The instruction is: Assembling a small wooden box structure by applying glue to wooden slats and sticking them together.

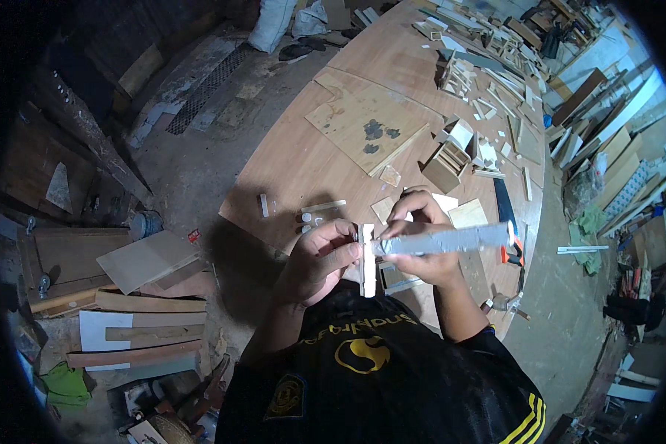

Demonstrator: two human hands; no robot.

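My left hand pinches a small pale wooden piece with notched edges, held upright in front of my chest. A long grey-white tube, its surface smeared, lies across my right hand, whose fingers are closed around it. The tube's narrow end points left and reaches the wooden piece; whether it touches cannot be made out. Just beyond my left hand, a thin wooden strip and small white round things rest on the table.
A stained plywood board lies farther back on the table. Small wooden boxes stand to its right, near many wood offcuts. At the right edge are a handsaw with an orange-black handle and a hammer. Planks clutter the lower left.
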